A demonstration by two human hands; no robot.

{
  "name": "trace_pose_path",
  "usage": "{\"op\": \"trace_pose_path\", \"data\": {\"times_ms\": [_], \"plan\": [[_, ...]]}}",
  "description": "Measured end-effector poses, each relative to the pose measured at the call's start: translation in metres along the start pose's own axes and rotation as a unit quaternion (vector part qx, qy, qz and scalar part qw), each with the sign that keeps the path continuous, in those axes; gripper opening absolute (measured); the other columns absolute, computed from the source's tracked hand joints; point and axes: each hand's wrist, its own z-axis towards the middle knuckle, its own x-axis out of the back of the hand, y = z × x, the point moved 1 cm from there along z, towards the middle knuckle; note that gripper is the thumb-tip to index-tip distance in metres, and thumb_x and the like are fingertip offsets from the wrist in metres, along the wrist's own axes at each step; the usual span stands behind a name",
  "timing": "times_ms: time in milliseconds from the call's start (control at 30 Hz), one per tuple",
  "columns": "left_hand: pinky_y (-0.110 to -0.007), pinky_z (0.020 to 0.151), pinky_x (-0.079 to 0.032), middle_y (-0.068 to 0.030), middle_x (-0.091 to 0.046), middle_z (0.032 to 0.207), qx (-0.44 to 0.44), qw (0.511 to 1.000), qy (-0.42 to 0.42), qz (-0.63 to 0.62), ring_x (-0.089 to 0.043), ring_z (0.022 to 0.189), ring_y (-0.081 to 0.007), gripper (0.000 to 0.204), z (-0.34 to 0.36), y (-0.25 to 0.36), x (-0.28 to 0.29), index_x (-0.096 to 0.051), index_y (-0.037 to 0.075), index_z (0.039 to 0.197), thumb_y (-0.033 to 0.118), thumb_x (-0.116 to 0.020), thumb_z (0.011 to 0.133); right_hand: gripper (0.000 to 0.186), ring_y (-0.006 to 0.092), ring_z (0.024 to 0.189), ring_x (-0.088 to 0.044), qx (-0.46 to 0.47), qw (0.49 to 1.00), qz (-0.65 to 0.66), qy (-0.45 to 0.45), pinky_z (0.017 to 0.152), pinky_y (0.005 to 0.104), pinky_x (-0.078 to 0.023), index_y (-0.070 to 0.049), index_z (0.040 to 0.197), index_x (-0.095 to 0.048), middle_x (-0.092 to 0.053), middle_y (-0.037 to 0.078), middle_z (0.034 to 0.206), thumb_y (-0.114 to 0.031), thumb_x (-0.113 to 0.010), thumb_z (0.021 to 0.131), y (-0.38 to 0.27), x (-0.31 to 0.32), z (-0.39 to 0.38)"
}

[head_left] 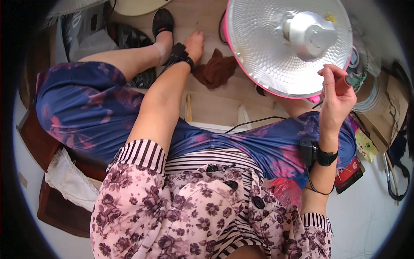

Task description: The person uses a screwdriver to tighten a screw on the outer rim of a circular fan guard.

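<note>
A round silver reflector dish (263, 47) with a pink rim and a domed metal centre (308, 34) leans against my right knee. My right hand (336, 97) is closed around a reddish-brown handle (343, 85) held upright at the dish's lower right edge. My left hand (195, 45) reaches far down to the wooden floor, fingers pointing away, close to a crumpled brown cloth (215, 69) and beside my foot in a black shoe (163, 21). It holds nothing that I can see. Both wrists carry black bands.
I sit on a dark wooden seat (56, 207) with a white cloth (71, 181) on it. A black cable (254, 121) runs across my lap. Wire coils and cardboard (379, 99) lie at the right, packets (349, 172) by my right thigh.
</note>
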Motion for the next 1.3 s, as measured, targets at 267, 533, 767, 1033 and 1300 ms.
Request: {"op": "trace_pose_path", "data": {"times_ms": [267,533,767,1033,1300], "plan": [[-0.048,0.077,-0.050,-0.0219,-0.066,0.091,0.172,0.983,-0.061,-0.005,-0.062,0.089,-0.0417,0.015,-0.016,0.015,-0.004,-0.067,0.004,0.086,0.012,-0.056,0.081,0.016,0.0017,0.054,-0.040,-0.078,0.991,0.111,-0.018,0.046,0.0165,-0.028,0.004,0.100,-0.062,-0.068,0.009,0.087,-0.006,-0.063,0.088,0.012,0.008,0.006],[-0.044,0.074,-0.053,-0.0217,-0.068,0.092,0.071,0.927,-0.359,0.084,-0.065,0.088,-0.0387,0.019,-0.048,0.088,0.022,-0.069,0.002,0.090,0.015,-0.064,0.077,0.017,0.0008,0.055,-0.036,-0.138,0.947,0.288,-0.043,0.042,0.0161,-0.026,0.006,0.101,-0.061,-0.062,0.006,0.088,-0.003,-0.059,0.086,0.058,0.005,-0.003],[-0.030,0.055,-0.051,-0.0089,-0.065,0.068,0.086,0.868,-0.441,-0.211,-0.062,0.059,-0.0154,0.004,-0.050,0.152,0.088,-0.066,0.000,0.077,0.002,-0.069,0.074,0.013,0.0027,0.057,-0.039,-0.212,0.899,0.380,-0.049,0.041,0.0173,-0.029,0.003,0.094,-0.060,-0.057,0.003,0.080,-0.009,-0.061,0.087,0.084,0.001,-0.013],[-0.023,0.051,-0.046,0.0002,-0.060,0.066,0.020,0.888,-0.386,-0.250,-0.055,0.055,-0.0083,0.004,-0.046,0.202,0.121,-0.063,0.001,0.080,0.002,-0.067,0.081,0.015,0.0041,0.050,-0.042,-0.270,0.919,0.287,-0.005,0.039,0.0198,-0.030,-0.005,0.078,-0.058,-0.050,-0.003,0.065,-0.015,-0.069,0.080,0.126,-0.001,-0.036],[-0.020,0.053,-0.045,-0.0007,-0.061,0.068,0.031,0.892,-0.291,-0.343,-0.055,0.059,-0.0067,0.004,-0.028,0.213,0.124,-0.064,0.000,0.082,0.003,-0.067,0.082,0.015,0.0069,0.051,-0.045,-0.382,0.892,0.238,0.037,0.037,0.0213,-0.031,-0.004,0.079,-0.057,-0.050,-0.001,0.067,-0.011,-0.070,0.077,0.135,-0.008,-0.051]]}}
